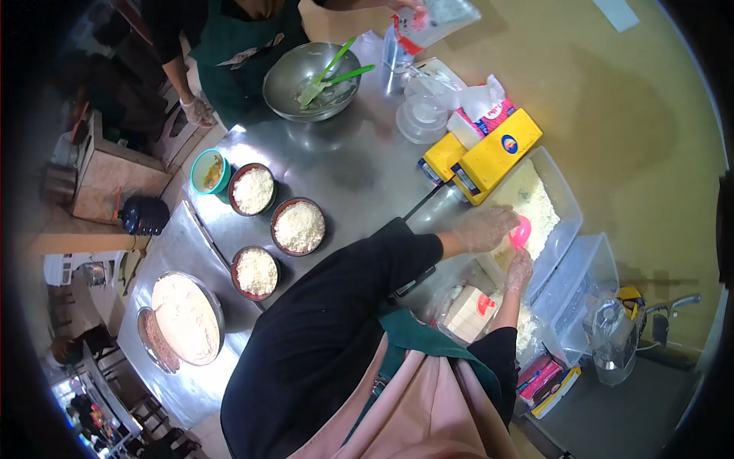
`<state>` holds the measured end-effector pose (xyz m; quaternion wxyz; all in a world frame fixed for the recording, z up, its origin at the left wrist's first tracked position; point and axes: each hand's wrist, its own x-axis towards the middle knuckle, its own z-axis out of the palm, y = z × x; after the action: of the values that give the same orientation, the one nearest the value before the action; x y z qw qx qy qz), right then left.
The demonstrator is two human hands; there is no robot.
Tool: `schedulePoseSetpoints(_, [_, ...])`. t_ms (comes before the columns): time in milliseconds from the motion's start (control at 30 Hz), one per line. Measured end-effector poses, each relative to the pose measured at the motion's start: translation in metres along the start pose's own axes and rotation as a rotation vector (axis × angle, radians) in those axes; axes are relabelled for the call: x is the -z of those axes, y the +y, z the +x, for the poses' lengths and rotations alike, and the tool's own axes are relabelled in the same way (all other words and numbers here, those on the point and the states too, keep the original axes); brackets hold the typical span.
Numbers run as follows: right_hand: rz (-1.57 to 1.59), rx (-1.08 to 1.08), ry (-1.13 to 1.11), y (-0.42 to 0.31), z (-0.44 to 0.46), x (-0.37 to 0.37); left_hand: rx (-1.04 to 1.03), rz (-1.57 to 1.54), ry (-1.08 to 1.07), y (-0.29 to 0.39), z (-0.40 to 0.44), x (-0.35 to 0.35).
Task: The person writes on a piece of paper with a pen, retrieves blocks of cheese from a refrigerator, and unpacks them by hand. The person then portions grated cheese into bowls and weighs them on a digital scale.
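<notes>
A clear plastic tub on the right holds white crumbly powder. Over its near part, my right hand, in a clear glove, is closed on a small pink scoop. My left hand, gloved too, reaches in from the left beside the scoop; whether its fingers touch it is hard to tell. Just below my hands a white carton with a red mark lies in clear plastic wrap.
Yellow boxes stand behind the tub. Three bowls of white powder, a large bowl and a steel bowl with green spatulas are on the steel table. A co-worker's gloved hand is at upper left.
</notes>
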<state>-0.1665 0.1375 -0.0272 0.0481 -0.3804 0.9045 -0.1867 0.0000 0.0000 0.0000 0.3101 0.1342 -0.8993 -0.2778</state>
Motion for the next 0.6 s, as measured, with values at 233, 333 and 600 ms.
schedulePoseSetpoints(233, [0.094,0.055,0.005,-0.011,0.001,-0.006,0.180,-0.091,0.034,-0.001,-0.008,0.009])
schedulePoseSetpoints(333, [0.015,0.059,0.004,-0.007,0.004,-0.007,0.193,-0.104,0.015,-0.002,-0.009,0.006])
schedulePoseSetpoints(600, [0.027,0.060,0.002,-0.004,0.007,-0.010,0.160,-0.094,0.055,-0.007,-0.008,-0.001])
